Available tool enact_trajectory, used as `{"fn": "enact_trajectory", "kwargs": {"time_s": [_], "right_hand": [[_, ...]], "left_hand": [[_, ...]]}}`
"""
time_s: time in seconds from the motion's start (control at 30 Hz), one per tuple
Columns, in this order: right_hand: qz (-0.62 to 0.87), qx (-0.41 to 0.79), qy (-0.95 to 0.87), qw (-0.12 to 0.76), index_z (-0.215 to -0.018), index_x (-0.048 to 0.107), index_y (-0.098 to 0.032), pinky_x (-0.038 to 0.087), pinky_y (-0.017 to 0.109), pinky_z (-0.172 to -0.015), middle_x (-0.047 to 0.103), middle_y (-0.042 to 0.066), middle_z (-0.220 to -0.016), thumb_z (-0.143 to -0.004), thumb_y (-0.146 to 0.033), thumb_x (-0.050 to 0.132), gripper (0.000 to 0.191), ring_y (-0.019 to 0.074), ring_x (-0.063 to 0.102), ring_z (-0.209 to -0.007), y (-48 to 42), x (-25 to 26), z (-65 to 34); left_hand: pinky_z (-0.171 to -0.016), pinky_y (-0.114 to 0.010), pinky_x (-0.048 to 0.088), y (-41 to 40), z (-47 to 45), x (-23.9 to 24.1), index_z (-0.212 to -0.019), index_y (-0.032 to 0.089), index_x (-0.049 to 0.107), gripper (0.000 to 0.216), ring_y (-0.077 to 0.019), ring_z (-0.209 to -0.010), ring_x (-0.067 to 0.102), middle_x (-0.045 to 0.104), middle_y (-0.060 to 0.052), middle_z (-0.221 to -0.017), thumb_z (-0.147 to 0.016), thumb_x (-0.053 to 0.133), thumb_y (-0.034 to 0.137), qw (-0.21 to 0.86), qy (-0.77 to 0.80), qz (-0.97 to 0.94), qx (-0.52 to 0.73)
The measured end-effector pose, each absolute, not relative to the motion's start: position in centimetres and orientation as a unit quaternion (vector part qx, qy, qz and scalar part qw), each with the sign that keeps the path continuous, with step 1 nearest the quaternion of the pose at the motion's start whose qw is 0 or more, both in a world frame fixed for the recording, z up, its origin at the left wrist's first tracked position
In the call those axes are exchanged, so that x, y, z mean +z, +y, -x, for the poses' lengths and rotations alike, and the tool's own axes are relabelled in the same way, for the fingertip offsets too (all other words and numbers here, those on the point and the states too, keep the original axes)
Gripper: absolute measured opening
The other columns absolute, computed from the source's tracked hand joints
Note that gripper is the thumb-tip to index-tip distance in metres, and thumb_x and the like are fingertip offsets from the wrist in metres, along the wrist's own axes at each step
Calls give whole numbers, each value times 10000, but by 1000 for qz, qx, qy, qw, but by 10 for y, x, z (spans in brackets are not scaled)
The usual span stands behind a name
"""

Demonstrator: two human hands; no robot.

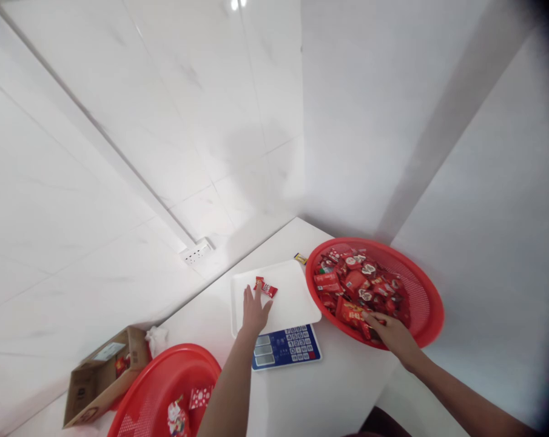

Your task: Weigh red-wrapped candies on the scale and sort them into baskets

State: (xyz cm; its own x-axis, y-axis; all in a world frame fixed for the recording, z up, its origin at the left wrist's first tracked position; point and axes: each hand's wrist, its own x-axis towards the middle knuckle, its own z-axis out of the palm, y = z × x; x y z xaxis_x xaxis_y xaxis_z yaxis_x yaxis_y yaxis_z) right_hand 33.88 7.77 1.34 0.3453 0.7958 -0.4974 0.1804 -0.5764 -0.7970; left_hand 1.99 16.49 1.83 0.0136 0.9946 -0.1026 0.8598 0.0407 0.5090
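Observation:
My left hand (255, 312) is over the white tray (296, 300) of a digital scale, its fingers apart. Its fingertips reach two small red wrapped sweets (269, 289) lying on the tray; whether they press on them I cannot tell. At the near rim of a red mesh basket (426, 303), my right hand (390, 334) pinches a red packet with yellow print (350, 311). Many red-wrapped sweets (365, 279) fill the basket around it. Below the tray shows the scale's blue keypad panel (286, 347).
A second red basket (144, 388) at lower left holds a few packets. Beside it are an open cardboard box (90, 385) and a crumpled white thing (156, 338). A small yellow-and-dark packet (300, 258) lies behind the tray. Walls meet behind the table, with a socket strip (196, 252).

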Motion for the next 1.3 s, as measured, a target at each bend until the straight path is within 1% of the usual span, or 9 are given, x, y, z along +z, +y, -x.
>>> {"fn": "enact_trajectory", "kwargs": {"time_s": [0.17, 0.27, 0.47, 0.77, 0.93, 1.03, 1.1, 1.17, 1.3], "right_hand": [[747, 487, -294, 344, -824, 657, -161, 542, 285, -580, 683, 66, -855, -660, -469, 572, 359, 235, 637, -776, 77, 23, -335], [753, 470, -311, 340, -820, 665, -164, 539, 272, -593, 686, 56, -852, -666, -469, 565, 356, 233, 636, -799, 77, 24, -336], [754, 472, -318, 328, -848, 674, -160, 539, 271, -594, 693, 55, -839, -682, -442, 571, 343, 235, 643, -786, 78, 24, -336], [753, 486, -305, 321, -934, 649, -144, 551, 269, -620, 671, 79, -958, -711, -448, 556, 388, 214, 645, -798, 79, 15, -338], [749, 492, -291, 335, -908, 635, -144, 552, 262, -593, 661, 76, -946, -726, -432, 540, 354, 208, 633, -823, 80, 17, -335], [733, 504, -273, 367, -878, 630, -151, 544, 262, -613, 659, 66, -930, -718, -416, 563, 316, 192, 628, -808, 78, 22, -333], [710, 527, -255, 393, -871, 622, -158, 534, 263, -618, 659, 56, -886, -705, -423, 589, 314, 170, 626, -756, 76, 29, -328], [677, 560, -248, 408, -844, 612, -161, 515, 260, -589, 652, 32, -769, -689, -445, 616, 324, 137, 610, -639, 72, 39, -319], [594, 639, -304, 384, -714, 576, -151, 438, 225, -497, 544, -35, -502, -663, -509, 634, 367, 86, 511, -457, 66, 69, -291]], "left_hand": [[-1010, -520, 177, 200, -51, 11, -1232, 212, 467, 481, -355, -1293, 196, 351, -162, -1351, -769, 535, 325, 184, 695, -685, 117], [-958, -440, 291, 200, -53, 8, -1079, 202, 574, 335, -302, -1182, 360, 467, -141, -1200, -748, 550, 247, 178, 682, -698, 123], [-844, -322, 393, 178, -47, 10, -874, 203, 623, 176, -204, -939, 487, 494, -71, -975, -735, 523, 161, 171, 679, -692, 177], [-797, -366, 439, 88, 96, 65, -821, 186, 608, 241, -217, -815, 534, 497, -66, -888, -726, 489, 374, 110, 744, -614, 240], [-901, -467, 371, 41, 153, 58, -916, 137, 602, 341, -321, -1011, 492, 534, -148, -979, -709, 468, 373, 47, 818, -562, 112], [-990, -503, 271, 41, 129, 50, -1027, 136, 564, 400, -351, -1213, 336, 464, -185, -1204, -732, 465, 387, 6, 819, -549, 166], [-1005, -468, 278, 49, 90, 50, -1049, 170, 548, 383, -311, -1218, 355, 465, -151, -1240, -751, 468, 398, 88, 792, -551, 249], [-951, -419, 365, 59, 40, 55, -1110, 175, 507, 416, -268, -1132, 464, 516, -139, -1195, -764, 476, 404, 271, 734, -533, 320], [-815, -339, 463, 69, -59, 70, -1186, 193, 469, 475, -201, -948, 572, 557, -116, -1154, -763, 530, 399, 553, 580, -488, 345]]}}
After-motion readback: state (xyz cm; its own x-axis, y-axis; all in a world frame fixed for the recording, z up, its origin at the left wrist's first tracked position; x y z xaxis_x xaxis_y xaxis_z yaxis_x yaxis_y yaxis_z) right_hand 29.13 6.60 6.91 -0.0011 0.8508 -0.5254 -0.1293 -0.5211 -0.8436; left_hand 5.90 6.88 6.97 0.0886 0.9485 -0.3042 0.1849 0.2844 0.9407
